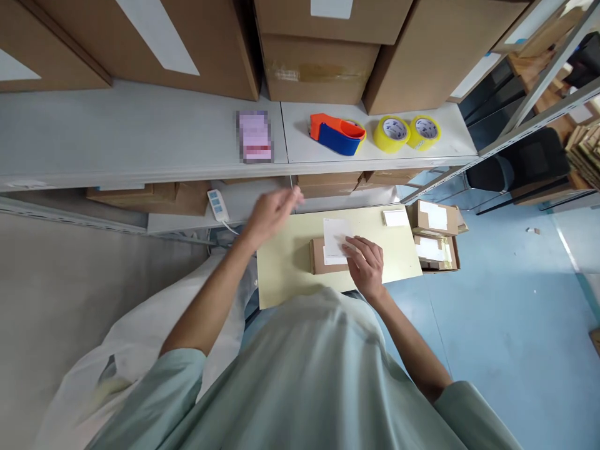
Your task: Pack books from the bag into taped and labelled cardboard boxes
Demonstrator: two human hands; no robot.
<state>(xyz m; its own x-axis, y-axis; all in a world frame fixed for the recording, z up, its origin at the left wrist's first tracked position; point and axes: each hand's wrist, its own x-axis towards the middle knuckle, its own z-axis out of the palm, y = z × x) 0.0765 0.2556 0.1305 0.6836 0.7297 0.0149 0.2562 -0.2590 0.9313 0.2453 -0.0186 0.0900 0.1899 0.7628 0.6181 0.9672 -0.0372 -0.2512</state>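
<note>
A white paper label (336, 234) is held by its right edge in the fingers of my right hand (367, 261). Under it lies a small brown cardboard box (317, 261), with another white patch showing on its top below the sheet. The box rests on a pale yellow tabletop (281, 278). My left hand (274, 212) is in the air over the table's back left corner, away from the box. Its fingertips are smeared by motion, so whether anything is between them cannot be made out.
Behind the table, a grey shelf (187, 137) bears large cartons, an orange and blue tape dispenser (337, 133) and yellow tape rolls (392, 133). A white power strip (217, 205) sits below. A stack of white slips (395, 217) and small boxes (435, 219) are at right.
</note>
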